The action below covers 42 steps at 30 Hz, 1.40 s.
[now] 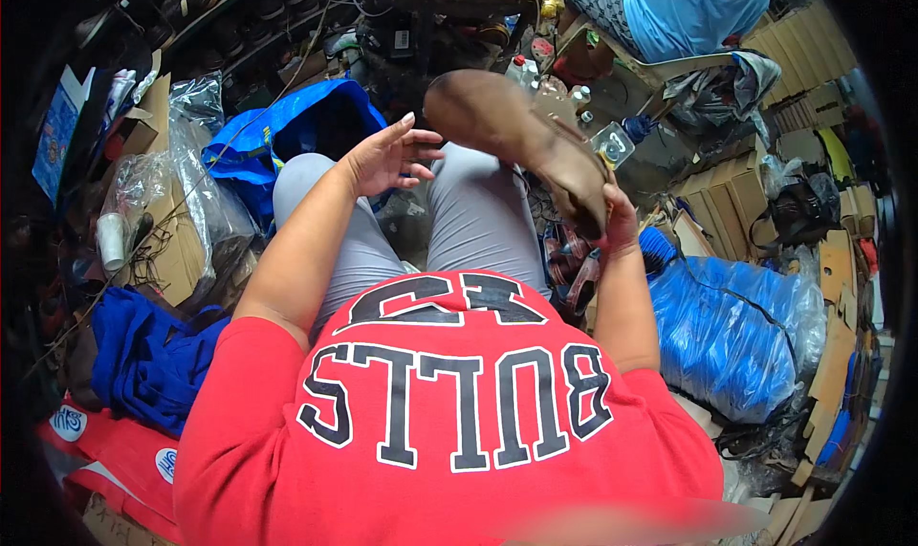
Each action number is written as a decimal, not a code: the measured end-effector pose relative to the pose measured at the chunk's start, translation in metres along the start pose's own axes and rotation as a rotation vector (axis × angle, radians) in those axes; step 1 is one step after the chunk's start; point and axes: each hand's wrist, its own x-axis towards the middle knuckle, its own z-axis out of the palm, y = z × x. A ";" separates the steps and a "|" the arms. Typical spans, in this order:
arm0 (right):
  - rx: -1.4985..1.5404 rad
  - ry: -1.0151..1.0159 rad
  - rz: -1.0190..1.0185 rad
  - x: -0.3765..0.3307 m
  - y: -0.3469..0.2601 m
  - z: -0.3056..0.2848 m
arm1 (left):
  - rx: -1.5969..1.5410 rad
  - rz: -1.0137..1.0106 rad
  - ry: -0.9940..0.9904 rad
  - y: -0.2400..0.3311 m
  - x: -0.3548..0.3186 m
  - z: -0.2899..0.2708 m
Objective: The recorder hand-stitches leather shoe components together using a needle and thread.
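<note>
Over my knees a brown shoe (512, 125) is held up at a slant, its broad rounded end to the upper left and its narrower end to the lower right. My right hand (620, 219) is closed round that narrower end; part of its fingers is hidden by the shoe. Just left of the broad end, my left hand (392, 156) is raised with its fingers spread and nothing in it. A small gap shows between its fingertips and the shoe. The shoe's outline is slightly blurred.
A blue bag (287, 130) gapes beyond my left knee. Several bottles (579, 97) stand behind the shoe. To the right lie a plastic-wrapped blue bundle (727, 336) and cardboard (727, 197). Another person in a blue shirt (698, 15) sits at the far right.
</note>
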 end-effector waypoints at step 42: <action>-1.820 -0.468 -0.138 -0.034 0.011 0.099 | -0.146 0.438 0.208 0.016 0.006 0.006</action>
